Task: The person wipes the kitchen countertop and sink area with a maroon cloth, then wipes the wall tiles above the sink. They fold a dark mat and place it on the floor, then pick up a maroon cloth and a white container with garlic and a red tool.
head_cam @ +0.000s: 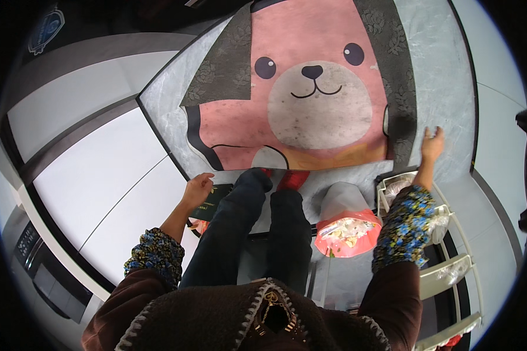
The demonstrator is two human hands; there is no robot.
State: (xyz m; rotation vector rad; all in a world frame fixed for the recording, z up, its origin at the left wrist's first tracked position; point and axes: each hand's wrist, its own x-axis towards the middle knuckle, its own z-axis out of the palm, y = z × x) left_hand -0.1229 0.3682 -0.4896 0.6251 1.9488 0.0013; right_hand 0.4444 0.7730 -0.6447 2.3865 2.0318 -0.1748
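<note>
My left hand (198, 191) hangs loosely at my left side with nothing visible in it, next to a dark green bag or box with writing (216, 202). On the other side, my right hand (432, 145) reaches outward, empty, its fingers apart. Below that hand is the light stone-look floor (448, 87), close to the mat's dark edge. A pink floor mat with a bear face (320, 118) lies ahead of my feet. Beside my right leg stands a waste bin (344, 199) lined with a pink bag (351, 250) and filled with scraps.
Under my right arm, a cream tiered rack (445, 274) holds clear plastic bags. White cabinet fronts (101, 180) run along the left. A dark grey embossed mat (226, 66) overlaps the pink one. At the right is a pale panelled surface (496, 131).
</note>
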